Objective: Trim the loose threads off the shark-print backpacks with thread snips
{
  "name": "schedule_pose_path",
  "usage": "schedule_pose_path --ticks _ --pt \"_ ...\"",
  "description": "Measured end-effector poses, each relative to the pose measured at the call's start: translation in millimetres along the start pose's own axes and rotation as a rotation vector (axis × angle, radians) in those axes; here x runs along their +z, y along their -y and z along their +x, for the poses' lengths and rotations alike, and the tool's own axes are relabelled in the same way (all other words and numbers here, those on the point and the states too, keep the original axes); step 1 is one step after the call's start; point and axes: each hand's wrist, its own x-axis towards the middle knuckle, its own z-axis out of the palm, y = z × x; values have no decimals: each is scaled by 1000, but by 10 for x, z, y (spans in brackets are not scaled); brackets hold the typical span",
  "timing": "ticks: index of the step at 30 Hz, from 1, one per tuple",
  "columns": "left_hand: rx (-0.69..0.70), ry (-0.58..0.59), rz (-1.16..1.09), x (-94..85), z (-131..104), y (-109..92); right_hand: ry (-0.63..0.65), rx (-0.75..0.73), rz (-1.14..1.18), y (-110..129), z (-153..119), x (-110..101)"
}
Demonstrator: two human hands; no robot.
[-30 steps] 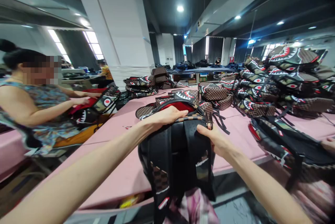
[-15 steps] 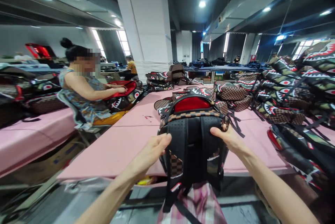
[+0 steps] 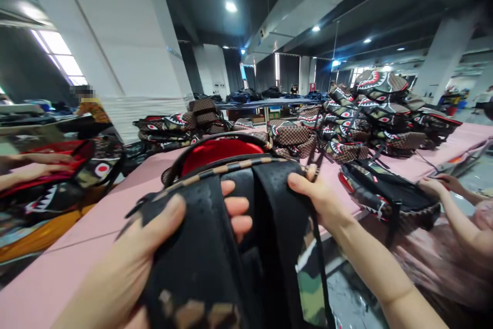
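A backpack (image 3: pixel 265 247) with black straps, checkered trim and a camouflage patch is close in front of me, its strap side facing me. Its top gapes, showing a red lining (image 3: pixel 219 153). My left hand (image 3: pixel 154 236) wraps around the left shoulder strap (image 3: pixel 200 231), thumb in front, with fingertips coming out past the strap's inner edge. Up at the right top corner, my right hand (image 3: pixel 314 190) grips the backpack, its thumb pressed on the right strap (image 3: pixel 281 200) and other fingers mostly hidden behind.
Shark-mouth backpacks (image 3: pixel 354 129) are piled on the pink table (image 3: pixel 154 167). At right, another person's hands (image 3: pixel 435 185) touch a backpack (image 3: pixel 389 190). At left, a co-worker's hands (image 3: pixel 50 165) are in a red-lined backpack (image 3: pixel 82 180). A white pillar (image 3: pixel 127 36) rises behind.
The view has swung right, bringing another person into sight. The backpack is nearer and larger. My left hand has gone from the strap's outer edge to wrapping around it.
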Motion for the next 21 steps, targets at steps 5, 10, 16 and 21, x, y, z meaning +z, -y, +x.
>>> schedule_pose_path --ticks 5,10,16,21 --pt "-104 -5 -175 -206 1043 401 -91 114 17 -1034 644 -215" --pt "-263 -30 -281 -856 1430 1586 -161 334 -130 -2274 564 -441" --pt "-313 -33 -397 -1055 1395 2148 -206 511 -149 -2664 514 -597" --pt "-301 -18 -410 -1152 1490 2199 -221 556 -168 -2672 565 -590"
